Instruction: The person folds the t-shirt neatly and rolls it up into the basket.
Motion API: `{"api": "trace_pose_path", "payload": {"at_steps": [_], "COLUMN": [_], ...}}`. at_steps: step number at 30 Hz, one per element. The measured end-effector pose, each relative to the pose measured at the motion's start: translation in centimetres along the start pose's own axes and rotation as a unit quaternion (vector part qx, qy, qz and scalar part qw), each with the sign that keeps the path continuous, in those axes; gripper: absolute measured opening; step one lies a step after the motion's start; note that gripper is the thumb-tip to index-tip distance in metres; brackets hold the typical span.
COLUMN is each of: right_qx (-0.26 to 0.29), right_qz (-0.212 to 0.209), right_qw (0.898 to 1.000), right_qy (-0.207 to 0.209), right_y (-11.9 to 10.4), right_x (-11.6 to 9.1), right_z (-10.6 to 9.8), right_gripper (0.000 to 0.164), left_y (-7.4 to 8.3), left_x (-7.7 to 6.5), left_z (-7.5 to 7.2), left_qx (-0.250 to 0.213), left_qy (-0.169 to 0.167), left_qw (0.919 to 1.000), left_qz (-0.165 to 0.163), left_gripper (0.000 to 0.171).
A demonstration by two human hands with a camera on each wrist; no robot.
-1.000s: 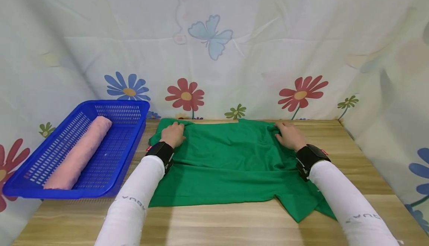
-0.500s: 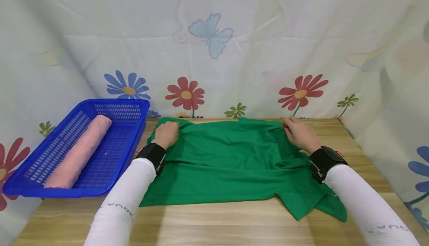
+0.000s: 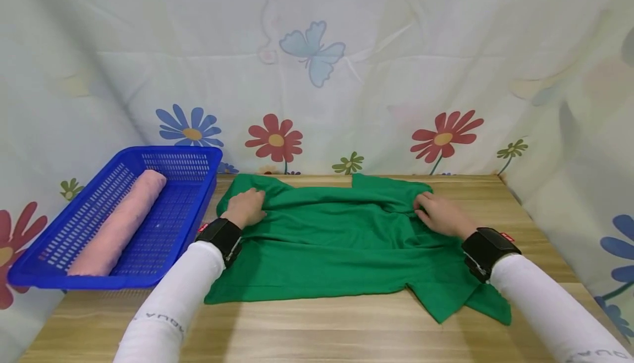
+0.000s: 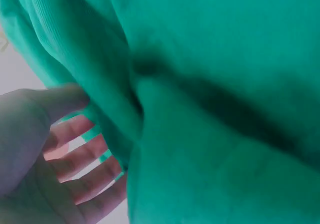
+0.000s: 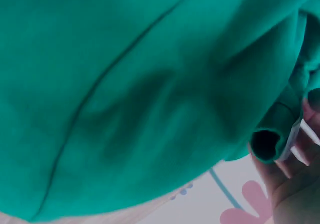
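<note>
A green T-shirt (image 3: 327, 269) lies on the table, folded lengthwise, its far side turned over in a loose roll. At its left end my left hand (image 3: 245, 209) touches the fold. In the left wrist view the thumb meets the cloth, while the fairly straight, spread fingers (image 4: 82, 156) reach behind it. My right hand (image 3: 441, 213) pinches the roll's right end. The right wrist view shows the rolled edge (image 5: 266, 145) and a white tag between thumb and fingers. Sleeve corners (image 3: 441, 302) stick out at the near right.
A blue plastic basket (image 3: 198, 209) stands on the left, holding a rolled pink cloth (image 3: 119, 223). Behind the wooden table (image 3: 317, 333) hangs a flower-printed curtain (image 3: 376, 115), which also closes off both sides.
The shirt's far edge has come over toward me and now forms a roll. Both hands first spread outward, then moved slightly nearer; the left thumb and fingers have spread apart.
</note>
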State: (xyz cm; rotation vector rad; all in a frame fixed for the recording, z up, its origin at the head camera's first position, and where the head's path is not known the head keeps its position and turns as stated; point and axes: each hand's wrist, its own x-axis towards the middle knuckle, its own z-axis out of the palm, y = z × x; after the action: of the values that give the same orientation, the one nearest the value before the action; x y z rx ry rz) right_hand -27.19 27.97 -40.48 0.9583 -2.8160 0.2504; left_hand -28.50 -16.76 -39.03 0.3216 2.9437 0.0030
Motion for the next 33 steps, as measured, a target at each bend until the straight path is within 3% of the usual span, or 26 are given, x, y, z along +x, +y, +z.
{"api": "trace_pose_path", "payload": {"at_steps": [5,10,17,24,33], "right_qx": [-0.027,-0.069,-0.041,0.000,0.010], "right_qz": [0.048,0.066,0.128,0.139,0.165], "right_qw": [0.997,0.990,0.978,0.975,0.969], "right_qy": [-0.058,-0.101,-0.160,-0.176,-0.185], "right_y": [-1.2,-1.3,0.4,1.9,3.3], "right_x": [0.0,0.4,1.2,2.1,3.5], "right_z": [0.5,0.9,1.3,1.0,1.5], "right_gripper": [0.048,0.053,0.064,0.066,0.067], "left_y": [0.4,0.3,0.3,0.0,-0.3], "left_x": [-0.1,0.2,0.7,1.6,2.8], "left_z": [0.4,0.3,0.0,0.0,0.2], "left_qx": [-0.003,-0.014,-0.027,-0.035,-0.067], "left_qy": [-0.024,-0.040,-0.060,-0.063,-0.068], "left_qw": [0.9997,0.9990,0.9978,0.9973,0.9953], "left_qz": [0.003,-0.012,-0.009,-0.012,-0.017], "left_gripper": [0.054,0.059,0.066,0.071,0.069]}}
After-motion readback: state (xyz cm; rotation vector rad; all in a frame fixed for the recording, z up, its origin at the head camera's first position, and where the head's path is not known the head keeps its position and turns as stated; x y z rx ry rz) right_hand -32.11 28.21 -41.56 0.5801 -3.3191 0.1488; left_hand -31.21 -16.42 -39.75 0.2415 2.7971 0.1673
